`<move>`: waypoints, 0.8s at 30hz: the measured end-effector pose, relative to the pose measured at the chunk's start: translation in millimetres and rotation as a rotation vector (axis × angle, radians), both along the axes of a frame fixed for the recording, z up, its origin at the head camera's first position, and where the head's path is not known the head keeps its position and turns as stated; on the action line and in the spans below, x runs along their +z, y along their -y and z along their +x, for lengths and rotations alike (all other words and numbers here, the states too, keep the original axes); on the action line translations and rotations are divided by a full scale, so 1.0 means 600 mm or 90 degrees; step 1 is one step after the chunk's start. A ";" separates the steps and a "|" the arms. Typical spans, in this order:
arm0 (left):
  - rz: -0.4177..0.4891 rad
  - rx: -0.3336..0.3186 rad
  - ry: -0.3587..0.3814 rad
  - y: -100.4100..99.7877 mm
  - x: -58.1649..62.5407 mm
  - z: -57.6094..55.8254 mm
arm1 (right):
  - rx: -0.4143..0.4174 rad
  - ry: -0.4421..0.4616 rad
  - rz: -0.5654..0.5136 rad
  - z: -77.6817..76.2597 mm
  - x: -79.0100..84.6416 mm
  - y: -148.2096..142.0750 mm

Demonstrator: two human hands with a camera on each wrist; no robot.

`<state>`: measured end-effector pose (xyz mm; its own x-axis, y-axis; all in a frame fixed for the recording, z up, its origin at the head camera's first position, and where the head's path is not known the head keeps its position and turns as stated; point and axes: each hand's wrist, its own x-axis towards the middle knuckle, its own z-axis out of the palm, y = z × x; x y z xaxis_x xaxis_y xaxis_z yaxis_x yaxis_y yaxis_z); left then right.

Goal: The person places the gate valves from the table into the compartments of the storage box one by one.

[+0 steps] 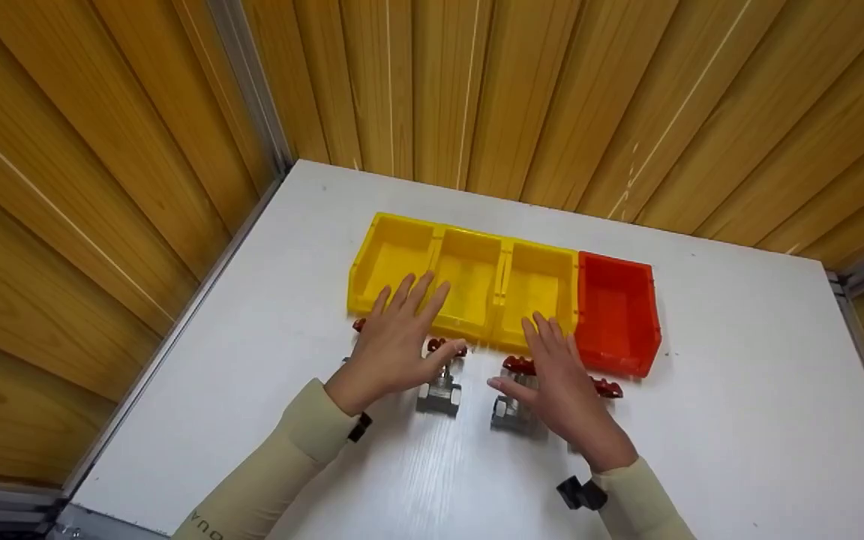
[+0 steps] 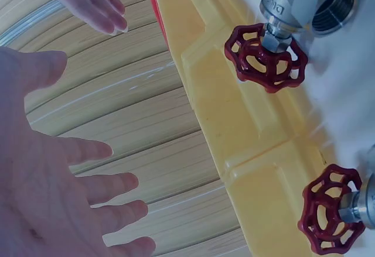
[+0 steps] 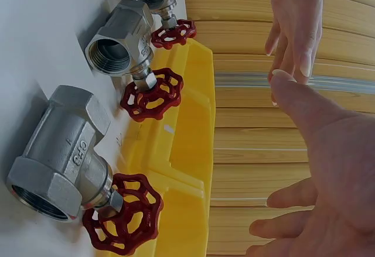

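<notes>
My left hand (image 1: pixel 394 345) is held with fingers spread above the row of valves and the front of the yellow bins. To its right, my right hand (image 1: pixel 563 390) is also spread, holding nothing. Between them stand two steel valves with red handwheels, one valve (image 1: pixel 439 397) by the left thumb and another valve (image 1: pixel 513 415) partly under the right hand. A red handwheel (image 1: pixel 607 388) shows beside the right hand; its body is mostly hidden. Another handwheel (image 1: pixel 359 325) peeks out left of the left hand. In the right wrist view, a valve (image 3: pixel 61 151) lies with its threaded opening visible.
Three joined yellow bins (image 1: pixel 469 232) stand behind the valves, with a red bin (image 1: pixel 655 315) at their right end. All four rest on a white table (image 1: pixel 739 390). Wood-patterned walls (image 1: pixel 552 97) rise behind and at the sides, with a metal post (image 1: pixel 252 82) in the left corner.
</notes>
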<state>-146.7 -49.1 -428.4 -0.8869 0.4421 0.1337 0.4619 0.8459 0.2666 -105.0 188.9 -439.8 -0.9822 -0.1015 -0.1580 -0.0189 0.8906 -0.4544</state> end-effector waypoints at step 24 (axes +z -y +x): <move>0.069 0.060 0.049 0.032 -0.005 -0.009 | 0.080 -0.086 -0.066 -0.006 -0.030 0.045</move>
